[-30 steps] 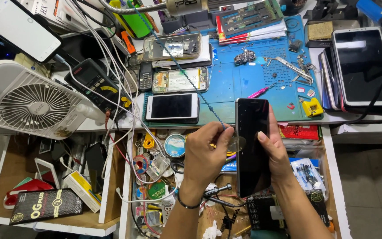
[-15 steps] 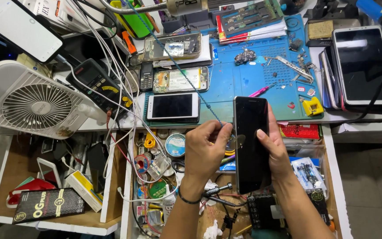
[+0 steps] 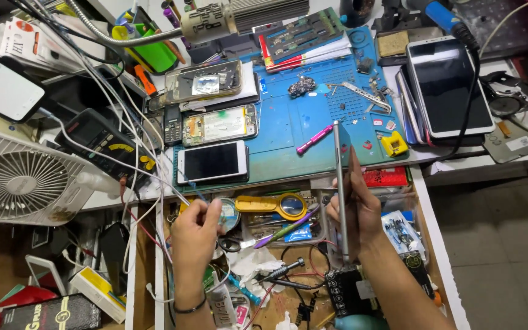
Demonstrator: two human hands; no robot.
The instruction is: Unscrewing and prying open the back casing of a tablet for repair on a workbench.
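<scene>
Far left, a white desk fan [image 3: 16,183] sits beside a black multimeter [image 3: 102,143] under a tangle of white cables; below them lies a dark rectangular box [image 3: 47,315] with pale print. The left hand [image 3: 195,235] is closed, fingertips pinched on a thin wire or small tool over the open drawer [image 3: 276,269]; what it pinches is too small to tell. At centre, a white-framed phone [image 3: 213,162] lies on the blue work mat [image 3: 300,122], with two opened handsets behind it. The right hand [image 3: 354,208] grips a dark phone [image 3: 341,183] held edge-on and upright above the drawer, its lower end near a black battery pack [image 3: 343,290]. Held by its edges over clutter, the phone could slip onto tools below, or snag a cable. A red flat packet [image 3: 386,177] lies at the mat's front edge, a yellow tool [image 3: 394,144] beside it; right, a white tablet [image 3: 447,85].
</scene>
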